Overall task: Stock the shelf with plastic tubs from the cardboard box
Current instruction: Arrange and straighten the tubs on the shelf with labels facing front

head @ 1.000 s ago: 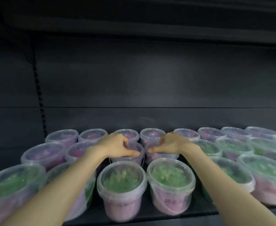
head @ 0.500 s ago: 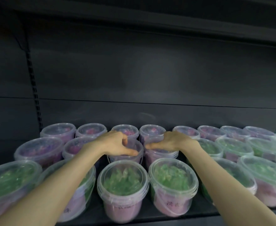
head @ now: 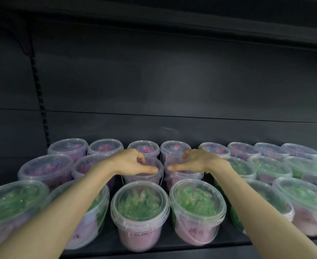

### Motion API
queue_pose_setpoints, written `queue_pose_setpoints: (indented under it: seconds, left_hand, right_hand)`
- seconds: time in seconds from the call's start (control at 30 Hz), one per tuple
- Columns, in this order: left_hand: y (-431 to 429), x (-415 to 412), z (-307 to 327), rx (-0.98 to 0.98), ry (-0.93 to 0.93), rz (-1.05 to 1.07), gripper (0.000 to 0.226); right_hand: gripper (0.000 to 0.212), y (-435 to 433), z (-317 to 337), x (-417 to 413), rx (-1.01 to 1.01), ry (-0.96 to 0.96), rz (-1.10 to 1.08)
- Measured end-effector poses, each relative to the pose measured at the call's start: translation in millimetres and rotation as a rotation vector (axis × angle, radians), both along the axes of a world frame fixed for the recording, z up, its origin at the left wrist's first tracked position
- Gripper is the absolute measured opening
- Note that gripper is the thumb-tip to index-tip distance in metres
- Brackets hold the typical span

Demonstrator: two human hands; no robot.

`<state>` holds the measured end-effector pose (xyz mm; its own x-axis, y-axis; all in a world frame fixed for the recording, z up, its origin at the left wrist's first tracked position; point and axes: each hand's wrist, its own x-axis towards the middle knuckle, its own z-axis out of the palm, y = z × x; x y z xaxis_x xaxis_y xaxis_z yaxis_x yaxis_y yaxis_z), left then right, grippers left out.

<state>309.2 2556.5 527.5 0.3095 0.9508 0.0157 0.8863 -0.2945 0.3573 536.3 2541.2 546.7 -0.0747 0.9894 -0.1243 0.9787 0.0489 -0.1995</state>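
Left hand [head: 133,162] palm-down on the lid of a round clear-plastic tub with pink-purple filling [head: 142,177] in the middle row. Thumb laid flat along the near rim, fingers curled down over the far rim, so clamped on the lid edge by the look of it. Right hand [head: 198,161] mirrored on the neighbouring pink-purple tub [head: 184,177], thumb pointing inward, fingers hooked over the back edge. Thumb tips close together across the gap between the two tubs, not touching.

Likely step: seating this pair in line on the dark metal shelf [head: 172,245]. To do it well:

- Slide both tubs back together, evenly, until just beside the back row of pink-filled tubs [head: 175,149].
- Press straight down on the rims rather than squeezing inward, since thin lids may pop loose.
- Check both bases sit flat before letting go.
- Lift the hands upward first, then draw back, to clear the front row of round clear tubs with green filling [head: 140,204].

Both forearms stretched forward and slightly inward over that front row, wrists roughly level. Cardboard box not in view. Shelf already well filled, three rows deep.
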Motion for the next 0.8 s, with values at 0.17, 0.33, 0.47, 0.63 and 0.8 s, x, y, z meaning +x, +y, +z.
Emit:
queue_pose_setpoints:
  seconds: [0.17,0.33,0.47,0.63,0.8]
  left_hand:
    - [-3.1,3.8,-3.4,0.053,0.036,0.004,0.058]
    - [-3.6,3.7,-1.9,-0.002,-0.029,-0.012,0.061]
    - [-3.0,2.3,-2.2,-0.017,-0.018,-0.015,0.063]
    - [-3.0,-0.7,-1.5,-0.034,-0.029,-0.037,0.068]
    - [-3.2,-3.4,-3.9,-0.007,-0.042,-0.036,0.070]
  right_hand:
    - [0.065,-1.8,4.0,6.5,-0.036,0.144,0.046]
    - [0.067,-1.2,-2.7,6.8,0.001,0.092,0.039]
    - [0.066,0.6,-4.7,6.4,0.043,0.143,0.060]
    - [0.062,-3.1,-9.6,7.1,0.083,0.163,0.060]
    - [0.063,-6.5,-11.3,5.6,0.101,0.115,0.037]
